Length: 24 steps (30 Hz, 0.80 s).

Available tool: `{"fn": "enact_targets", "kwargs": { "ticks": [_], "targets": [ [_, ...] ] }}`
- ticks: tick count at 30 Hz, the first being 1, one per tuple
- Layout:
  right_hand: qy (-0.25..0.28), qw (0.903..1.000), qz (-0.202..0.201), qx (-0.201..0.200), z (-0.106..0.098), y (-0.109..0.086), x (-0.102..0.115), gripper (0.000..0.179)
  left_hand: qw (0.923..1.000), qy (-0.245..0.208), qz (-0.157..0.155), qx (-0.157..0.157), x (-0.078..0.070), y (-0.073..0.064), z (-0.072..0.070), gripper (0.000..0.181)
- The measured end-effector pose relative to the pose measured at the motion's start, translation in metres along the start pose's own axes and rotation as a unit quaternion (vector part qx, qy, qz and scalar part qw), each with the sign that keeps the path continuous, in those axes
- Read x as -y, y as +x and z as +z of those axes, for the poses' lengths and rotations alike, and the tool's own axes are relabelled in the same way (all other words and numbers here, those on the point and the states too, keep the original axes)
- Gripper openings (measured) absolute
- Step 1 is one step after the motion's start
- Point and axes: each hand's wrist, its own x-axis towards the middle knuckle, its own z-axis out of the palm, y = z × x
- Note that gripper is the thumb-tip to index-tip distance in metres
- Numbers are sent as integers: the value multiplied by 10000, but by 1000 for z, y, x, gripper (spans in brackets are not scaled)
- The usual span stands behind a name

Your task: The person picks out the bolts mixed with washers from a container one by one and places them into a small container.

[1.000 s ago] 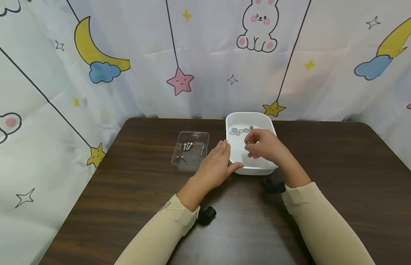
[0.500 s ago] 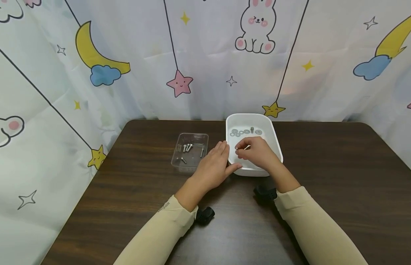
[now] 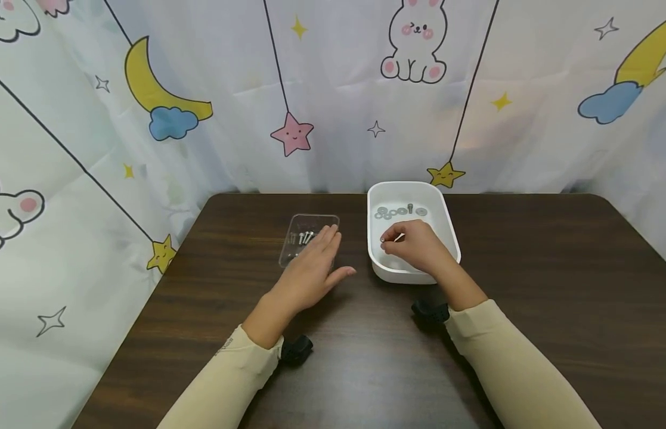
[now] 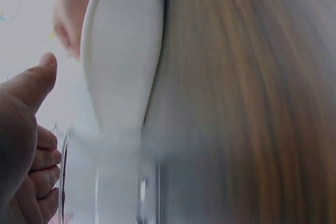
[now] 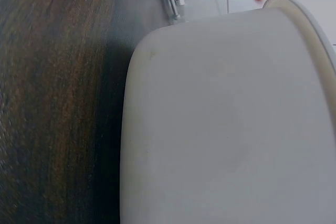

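Note:
My left hand [image 3: 306, 271] is over the near right part of a clear plastic box [image 3: 291, 238], with fingers straight and thumb spread. Several silver screws [image 3: 306, 238] lie in that box, partly hidden by the hand. In the left wrist view, the fingers [image 4: 44, 174] appear beside the box wall [image 4: 64, 166]. My right hand [image 3: 415, 245] is over the white tray [image 3: 452, 238], thumb and forefinger pinching a tiny shiny piece, too small to identify. Behind it in the tray lie several flat washers [image 3: 402, 211] and one screw [image 3: 410, 208].
Both containers stand toward the back of a dark wooden table [image 3: 526, 268]. A patterned curtain [image 3: 343, 89] hangs behind the table. Each wrist carries a black camera, such as the left one [image 3: 297, 350].
The right hand moved left and nearer within the tray, uncovering the screw and a washer, then paused. The left hand left the tray's edge and moved left over the clear box.

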Motion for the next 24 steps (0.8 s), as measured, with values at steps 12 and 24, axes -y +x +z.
{"fn": "enact_targets", "kwargs": {
  "ticks": [12, 24],
  "targets": [
    [-34, 10000, -16, 18, -1, 0, -1, 11, 9971, -271, -706, 80, 62, -37, -19, 79],
    [-57, 9999, -62, -63, -1, -1, 4, 9, 9927, -571, -1002, 356, 72, -39, -22, 85]
  ]
}}
